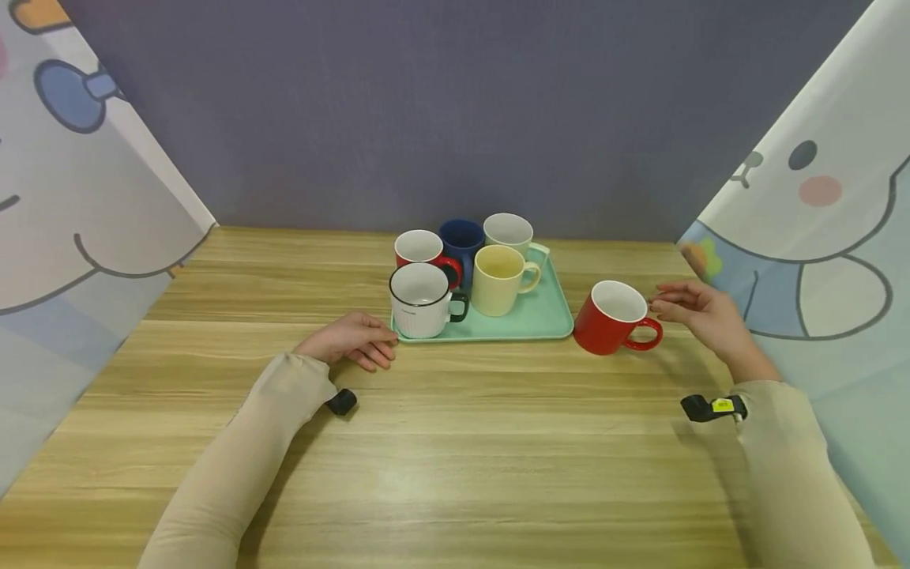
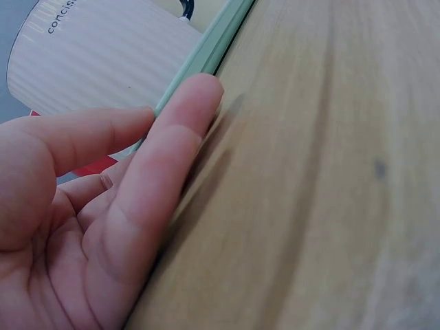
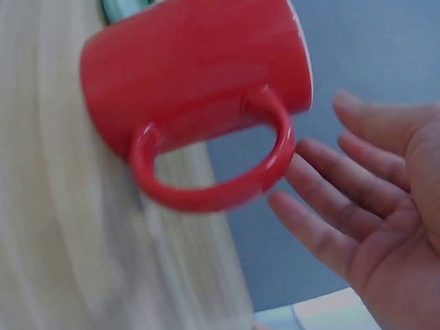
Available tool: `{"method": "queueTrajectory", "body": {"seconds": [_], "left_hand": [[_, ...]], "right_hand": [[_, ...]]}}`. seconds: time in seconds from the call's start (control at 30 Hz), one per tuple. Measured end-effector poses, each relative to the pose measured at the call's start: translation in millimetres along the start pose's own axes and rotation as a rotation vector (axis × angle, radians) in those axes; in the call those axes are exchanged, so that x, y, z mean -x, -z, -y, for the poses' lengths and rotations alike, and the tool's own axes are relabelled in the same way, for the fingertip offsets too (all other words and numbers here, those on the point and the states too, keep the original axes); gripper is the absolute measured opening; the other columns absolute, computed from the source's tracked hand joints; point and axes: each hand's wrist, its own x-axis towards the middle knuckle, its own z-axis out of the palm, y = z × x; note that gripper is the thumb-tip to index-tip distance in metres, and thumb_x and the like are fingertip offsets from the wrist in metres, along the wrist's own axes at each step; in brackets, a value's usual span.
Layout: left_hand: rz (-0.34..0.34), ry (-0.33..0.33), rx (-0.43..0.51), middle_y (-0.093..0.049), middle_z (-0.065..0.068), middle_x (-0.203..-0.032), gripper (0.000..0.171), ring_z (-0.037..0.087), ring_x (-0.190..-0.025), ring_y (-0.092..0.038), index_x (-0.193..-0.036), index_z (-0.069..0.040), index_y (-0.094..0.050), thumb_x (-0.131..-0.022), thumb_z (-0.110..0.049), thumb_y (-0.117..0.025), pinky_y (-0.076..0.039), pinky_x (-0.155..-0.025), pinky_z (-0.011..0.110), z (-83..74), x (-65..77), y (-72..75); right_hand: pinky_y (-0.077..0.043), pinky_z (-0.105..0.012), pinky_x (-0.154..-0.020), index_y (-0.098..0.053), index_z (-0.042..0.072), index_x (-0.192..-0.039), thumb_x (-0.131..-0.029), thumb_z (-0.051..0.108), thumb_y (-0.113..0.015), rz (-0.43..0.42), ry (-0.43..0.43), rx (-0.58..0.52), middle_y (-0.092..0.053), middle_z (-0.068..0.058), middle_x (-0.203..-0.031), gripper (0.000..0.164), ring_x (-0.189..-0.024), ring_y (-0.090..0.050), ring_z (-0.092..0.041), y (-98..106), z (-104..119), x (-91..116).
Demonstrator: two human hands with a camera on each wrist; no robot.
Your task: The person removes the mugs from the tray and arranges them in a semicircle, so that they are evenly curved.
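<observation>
At the front left corner of a mint-green tray (image 1: 550,312), my left hand (image 1: 355,341) has its fingertips right at the rim. In the left wrist view its fingers (image 2: 161,158) are loosely extended beside the tray edge. A white ribbed mug (image 1: 419,308) with a black rim and black handle stands on the tray just behind that hand. To the right of the tray, a red mug (image 1: 600,324) with a white inside stands on the table, handle pointing right. My right hand (image 1: 700,316) is close to that handle, fingers spread and nothing gripped.
Also on the tray are a second red mug (image 1: 415,246), a navy mug (image 1: 460,233), a pale mug (image 1: 506,229) and a cream-yellow mug (image 1: 494,292). Behind the wooden table (image 1: 455,450) rises a grey panel (image 1: 426,111); cartoon-printed sheets (image 1: 803,261) flank both sides.
</observation>
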Motion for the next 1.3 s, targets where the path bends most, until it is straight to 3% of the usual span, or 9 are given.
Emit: {"method": "queueTrajectory", "body": {"seconds": [0.17,0.33,0.43,0.6,0.7,0.9,1.1,1.3], "left_hand": [[0.005,-0.005,0.003,-0.072,0.007,-0.082,0.028,0.015,-0.071,-0.071,-0.111,0.009,-0.062,-0.101,-0.017,-0.058,-0.059,-0.063,0.03,0.6,-0.3,1.5],[0.007,-0.009,0.004,-0.072,0.008,-0.082,0.027,0.015,-0.071,-0.071,-0.11,0.008,-0.062,-0.1,-0.016,-0.059,-0.059,-0.063,0.03,2.4,-1.7,2.0],[0.008,-0.016,0.0,-0.072,0.008,-0.081,0.027,0.015,-0.07,-0.071,-0.11,0.009,-0.062,-0.1,-0.016,-0.059,-0.059,-0.063,0.03,2.5,-1.4,1.9],[0.008,-0.016,-0.004,-0.072,0.007,-0.081,0.027,0.015,-0.07,-0.071,-0.11,0.009,-0.063,-0.1,-0.016,-0.059,-0.059,-0.062,0.03,1.3,-0.4,1.4],[0.006,-0.016,-0.006,-0.072,0.007,-0.081,0.027,0.015,-0.07,-0.071,-0.11,0.009,-0.063,-0.1,-0.016,-0.059,-0.059,-0.063,0.03,1.0,-0.2,1.1],[-0.001,-0.011,-0.014,-0.072,0.007,-0.081,0.027,0.015,-0.071,-0.071,-0.109,0.007,-0.063,-0.1,-0.017,-0.059,-0.059,-0.064,0.03,0.6,1.3,0.2],[0.003,-0.02,-0.014,-0.072,0.007,-0.082,0.026,0.015,-0.072,-0.071,-0.11,0.007,-0.062,-0.1,-0.017,-0.058,-0.059,-0.064,0.03,1.1,1.3,-0.4],[0.004,-0.023,-0.011,-0.071,0.008,-0.081,0.028,0.015,-0.071,-0.071,-0.111,0.009,-0.062,-0.1,-0.016,-0.059,-0.059,-0.063,0.03,2.4,0.6,0.9]], "right_hand": [[-0.051,-0.01,-0.067,-0.062,0.021,-0.109,-0.095,0.006,-0.067,-0.112,0.021,0.066,-0.065,0.024,-0.087,0.021,-0.073,-0.065,0.003,-7.6,15.2,-8.6],[-0.048,-0.008,-0.066,-0.064,0.0,-0.112,-0.093,0.005,-0.069,-0.196,0.088,0.168,-0.061,0.029,-0.081,0.02,-0.072,-0.061,0.009,-22.9,32.1,-13.4],[-0.045,-0.007,-0.067,-0.063,-0.006,-0.116,-0.093,0.008,-0.069,-0.209,0.113,0.241,-0.066,0.018,-0.084,0.028,-0.073,-0.057,0.012,-32.1,40.6,-17.0],[-0.042,-0.007,-0.068,-0.064,-0.005,-0.118,-0.095,0.014,-0.069,-0.186,0.136,0.324,-0.07,-0.02,-0.096,0.03,-0.073,-0.052,0.014,-47.3,53.5,-21.9],[-0.043,-0.009,-0.069,-0.065,-0.004,-0.116,-0.095,0.015,-0.069,-0.167,0.15,0.347,-0.07,-0.022,-0.097,0.029,-0.076,-0.057,0.006,-56.8,59.7,-24.9],[-0.048,-0.026,-0.074,-0.065,-0.003,-0.116,-0.096,0.016,-0.068,-0.141,0.138,0.381,-0.071,-0.02,-0.096,0.028,-0.086,-0.068,-0.031,-80.0,70.1,-34.0],[-0.053,-0.044,-0.079,-0.064,-0.006,-0.115,-0.095,0.011,-0.068,-0.104,0.155,0.343,-0.071,-0.022,-0.095,0.027,-0.087,-0.068,-0.036,-103.8,78.1,-45.8],[-0.052,-0.05,-0.092,-0.058,-0.01,-0.124,-0.096,0.004,-0.065,-0.008,0.135,0.264,-0.066,-0.027,-0.109,0.033,-0.102,-0.064,-0.04,-124.1,79.1,-61.3]]}}
